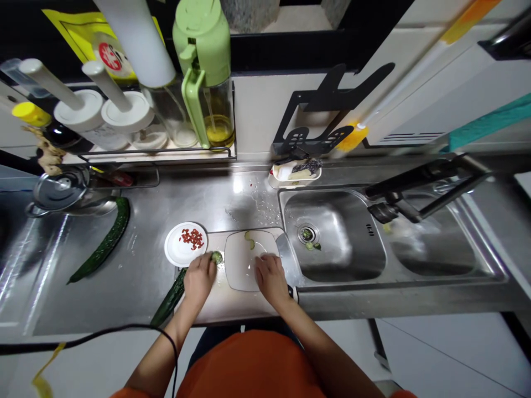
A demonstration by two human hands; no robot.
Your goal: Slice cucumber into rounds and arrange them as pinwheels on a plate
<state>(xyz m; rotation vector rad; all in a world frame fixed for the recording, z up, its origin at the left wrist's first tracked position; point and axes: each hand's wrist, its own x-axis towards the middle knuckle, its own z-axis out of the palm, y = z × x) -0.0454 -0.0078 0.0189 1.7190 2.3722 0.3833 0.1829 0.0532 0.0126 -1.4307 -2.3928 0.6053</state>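
Observation:
My left hand (199, 281) is closed around a dark green cucumber (169, 301) that lies slanting at the left side of the cutting board (215, 307). Its pale cut end (216, 257) pokes out past my fingertips. Over the square white plate (239, 271), my right hand (271, 281) has its fingers bent down and drawn together; what they pinch, if anything, is hidden. A thin curved cucumber strip (249, 240) rests on the plate's far part. Right of the plate lies a knife, its blade (287, 254) partly showing and its dark handle (291, 292) beside my right wrist.
A round white plate (171, 250) holds chopped red pieces (192, 239). Another cucumber (105, 243) lies farther left. On the right is a double sink (336, 237) with green scraps at its drain and a black faucet (423, 188). Oil and seasoning containers (207, 83) line the back shelf.

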